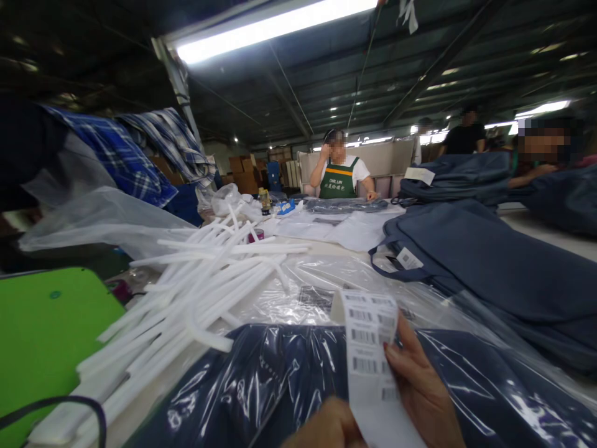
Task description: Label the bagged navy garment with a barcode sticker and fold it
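Note:
A white strip of barcode labels (364,339) stands up in front of me, its top curling away. My right hand (422,379) grips its right edge, thumb on the front and fingers behind. Low at the strip's left edge is my left hand (326,426), slightly blurred with curled fingers; the frame cuts it off, and anything between its fingertips is hidden. Beneath both hands lies a navy bag in shiny clear plastic (261,379). To the right, a navy bag with a handle (485,255) carries a white barcode tag (409,259).
White foam-like tubes (200,280) are heaped on the left, beside a green board (51,336) and a black cable (88,401). Clear plastic bags (317,270) cover the table's middle. Across it, a person in a green apron (339,179) stands; more people and navy bags (457,177) are at right.

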Demonstrator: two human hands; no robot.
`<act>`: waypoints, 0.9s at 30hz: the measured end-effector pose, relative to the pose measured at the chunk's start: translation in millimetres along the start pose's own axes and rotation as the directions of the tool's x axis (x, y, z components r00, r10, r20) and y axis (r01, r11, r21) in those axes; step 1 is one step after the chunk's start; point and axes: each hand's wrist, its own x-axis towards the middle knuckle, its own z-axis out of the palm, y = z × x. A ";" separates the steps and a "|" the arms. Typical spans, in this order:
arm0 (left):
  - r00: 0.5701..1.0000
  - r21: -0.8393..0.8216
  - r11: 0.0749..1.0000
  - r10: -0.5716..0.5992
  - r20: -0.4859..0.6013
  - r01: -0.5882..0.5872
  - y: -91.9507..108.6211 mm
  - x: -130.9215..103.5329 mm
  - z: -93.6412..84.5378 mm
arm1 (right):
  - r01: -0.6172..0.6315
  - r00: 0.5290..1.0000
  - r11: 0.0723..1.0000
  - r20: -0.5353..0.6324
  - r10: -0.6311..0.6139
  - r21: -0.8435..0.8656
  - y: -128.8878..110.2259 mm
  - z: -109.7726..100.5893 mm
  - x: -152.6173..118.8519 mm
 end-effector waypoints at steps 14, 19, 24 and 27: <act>0.826 -0.479 0.778 0.088 -0.557 -0.406 24.3 28.2 -29.6 | -0.229 0.881 0.875 0.291 0.372 -0.426 39.2 -17.2 11.9; 0.855 -0.416 0.811 0.185 -0.484 -0.411 24.5 28.6 -25.4 | -0.228 0.922 0.873 0.191 0.335 -0.432 37.7 -19.0 15.5; 0.955 -0.287 0.929 0.163 -0.249 -0.233 11.4 29.6 -14.3 | -0.054 0.989 0.908 -0.144 -0.008 -0.415 31.1 -31.5 29.2; 0.994 -0.088 0.993 0.072 -0.078 -0.079 1.9 27.3 -12.5 | 0.004 0.971 0.874 -0.206 -0.120 -0.486 24.2 -34.5 32.4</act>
